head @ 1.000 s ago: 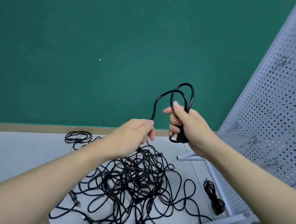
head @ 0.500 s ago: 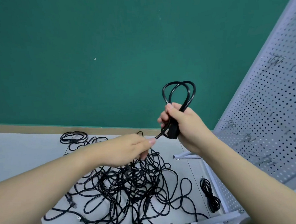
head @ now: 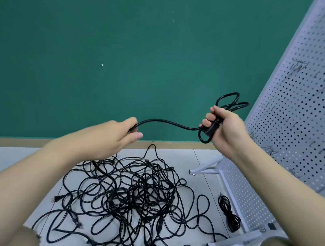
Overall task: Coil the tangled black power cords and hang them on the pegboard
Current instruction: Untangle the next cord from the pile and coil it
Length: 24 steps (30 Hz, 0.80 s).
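Observation:
My right hand (head: pixel 224 127) grips a small coil of black power cord (head: pixel 230 104), its loops sticking out above and below the fist. From that fist a stretch of the same cord (head: pixel 167 122) runs left to my left hand (head: pixel 109 138), which pinches it between thumb and fingers. The cord drops from my left hand into a big tangled pile of black cords (head: pixel 131 197) on the grey floor. The white pegboard (head: pixel 297 115) with wire hooks stands at the right, close beside my right hand.
One coiled black cord (head: pixel 229 213) lies on the floor by the pegboard's base. The pegboard's white foot (head: pixel 205 167) juts left along the floor. A green wall (head: pixel 117 59) rises behind. My knees show at the bottom corners.
My hands have moved apart: the left slid left along the cord, and a length now stretches between them. My right hand with the coil shifted right, toward the pegboard.

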Tool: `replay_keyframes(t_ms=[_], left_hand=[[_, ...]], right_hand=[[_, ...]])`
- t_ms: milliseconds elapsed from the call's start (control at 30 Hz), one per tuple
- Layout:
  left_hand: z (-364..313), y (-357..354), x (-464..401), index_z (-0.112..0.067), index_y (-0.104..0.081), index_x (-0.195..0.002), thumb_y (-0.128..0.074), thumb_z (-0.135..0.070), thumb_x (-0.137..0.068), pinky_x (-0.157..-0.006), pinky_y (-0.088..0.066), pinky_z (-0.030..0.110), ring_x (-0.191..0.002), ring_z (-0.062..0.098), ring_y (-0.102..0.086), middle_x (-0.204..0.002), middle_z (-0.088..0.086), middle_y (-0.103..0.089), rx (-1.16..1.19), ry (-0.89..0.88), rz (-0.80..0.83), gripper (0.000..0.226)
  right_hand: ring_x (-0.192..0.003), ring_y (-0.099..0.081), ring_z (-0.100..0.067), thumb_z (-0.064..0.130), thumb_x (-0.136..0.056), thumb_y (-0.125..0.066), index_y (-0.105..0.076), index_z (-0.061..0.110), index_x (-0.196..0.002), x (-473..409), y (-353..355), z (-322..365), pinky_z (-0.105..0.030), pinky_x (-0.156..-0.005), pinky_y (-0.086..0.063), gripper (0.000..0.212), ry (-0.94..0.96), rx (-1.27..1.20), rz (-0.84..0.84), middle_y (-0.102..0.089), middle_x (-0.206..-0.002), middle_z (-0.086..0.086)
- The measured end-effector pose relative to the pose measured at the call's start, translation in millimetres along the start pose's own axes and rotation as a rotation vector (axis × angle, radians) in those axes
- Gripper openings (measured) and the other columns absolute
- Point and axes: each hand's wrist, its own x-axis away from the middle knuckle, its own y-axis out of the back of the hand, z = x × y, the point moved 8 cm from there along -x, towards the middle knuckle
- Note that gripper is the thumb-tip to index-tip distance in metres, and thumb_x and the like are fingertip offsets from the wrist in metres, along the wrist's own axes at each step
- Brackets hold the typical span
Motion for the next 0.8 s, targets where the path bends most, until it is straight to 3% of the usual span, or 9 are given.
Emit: replay_keyframes(t_ms=[100, 233, 367, 467, 567, 667, 700, 800], left_hand=[[-26.8, 25.6, 11.2, -0.036, -0.036, -0.097, -0.018, -0.060, -0.101, -0.067, -0.048, 0.040, -0.068, 0.019, -0.057, -0.074, -0.005, -0.057, -0.254, -0.114, -0.135, 0.030], [-54.0, 42.1, 25.1, -0.043, -0.048, -0.112, -0.003, -0.066, -0.099, -0.072, -0.048, 0.032, -0.078, 0.010, -0.057, -0.089, -0.012, -0.054, -0.394, -0.298, -0.281, 0.053], [-72.8, 38.2, 29.0, -0.051, -0.052, -0.122, -0.006, -0.068, -0.097, -0.063, -0.040, 0.030, -0.068, 0.007, -0.048, -0.086, -0.010, -0.042, -0.378, -0.422, -0.314, 0.055], [-84.4, 32.4, 26.6, -0.052, -0.051, -0.127, -0.013, -0.064, -0.102, -0.064, -0.032, 0.031, -0.069, 0.010, -0.040, -0.085, -0.010, -0.036, -0.369, -0.486, -0.312, 0.048], [-87.8, 33.9, 25.8, -0.047, -0.054, -0.135, -0.022, -0.054, -0.106, -0.072, -0.033, 0.032, -0.077, 0.015, -0.035, -0.087, -0.007, -0.037, -0.334, -0.521, -0.345, 0.044], [-84.7, 31.4, 24.0, -0.042, -0.059, -0.139, -0.032, -0.050, -0.104, -0.079, -0.033, 0.027, -0.086, 0.010, -0.040, -0.093, -0.008, -0.045, -0.116, -0.515, -0.320, 0.044], [-84.6, 29.6, 23.8, -0.040, -0.060, -0.136, -0.036, -0.051, -0.103, -0.082, -0.036, 0.025, -0.089, 0.006, -0.044, -0.095, -0.011, -0.049, -0.022, -0.507, -0.313, 0.042], [-76.8, 26.4, 17.0, -0.037, -0.054, -0.126, -0.050, -0.060, -0.094, -0.083, -0.043, 0.024, -0.094, -0.005, -0.052, -0.097, -0.019, -0.055, 0.133, -0.384, -0.294, 0.039]], right_hand=[[-0.054, -0.038, -0.015, 0.033, -0.107, -0.052, -0.047, 0.011, -0.097, 1.7, 2.1, -3.3, -0.028, -0.064, -0.035, 0.025, -0.012, 0.076, -0.025, -0.039, -0.065, 0.001], [-0.058, -0.038, -0.017, 0.054, -0.094, -0.065, -0.049, 0.007, -0.113, 8.2, -4.9, -17.4, -0.031, -0.064, -0.033, 0.054, -0.101, 0.262, 0.036, -0.038, -0.071, 0.000], [-0.061, -0.041, -0.017, 0.076, -0.069, -0.067, -0.053, 0.006, -0.126, 29.0, -30.8, -40.0, -0.034, -0.068, -0.036, 0.092, -0.217, 0.451, 0.227, -0.043, -0.076, 0.000], [-0.065, -0.041, -0.015, 0.089, -0.052, -0.074, -0.062, 0.015, -0.113, 50.1, -54.7, -60.0, -0.038, -0.077, -0.035, 0.096, -0.284, 0.586, 0.485, -0.044, -0.079, 0.001], [-0.068, -0.040, -0.014, 0.067, -0.064, -0.082, -0.071, 0.027, -0.096, 69.1, -70.0, -74.0, -0.034, -0.077, -0.036, 0.051, -0.349, 0.568, 0.694, -0.047, -0.082, 0.004], [-0.071, -0.036, -0.019, 0.033, -0.075, -0.073, -0.070, 0.020, -0.096, 79.2, -77.3, -81.4, -0.035, -0.076, -0.037, 0.025, -0.479, 0.443, 0.798, -0.037, -0.092, -0.008], [-0.073, -0.032, -0.021, 0.024, -0.075, -0.066, -0.070, 0.019, -0.095, 83.4, -80.2, -82.5, -0.035, -0.075, -0.038, 0.021, -0.521, 0.405, 0.832, -0.033, -0.095, -0.011], [-0.073, -0.029, -0.022, 0.009, -0.074, -0.050, -0.059, 0.005, -0.111, 96.1, -82.0, -88.2, -0.033, -0.075, -0.039, 0.038, -0.677, 0.362, 0.905, -0.034, -0.093, -0.013]])
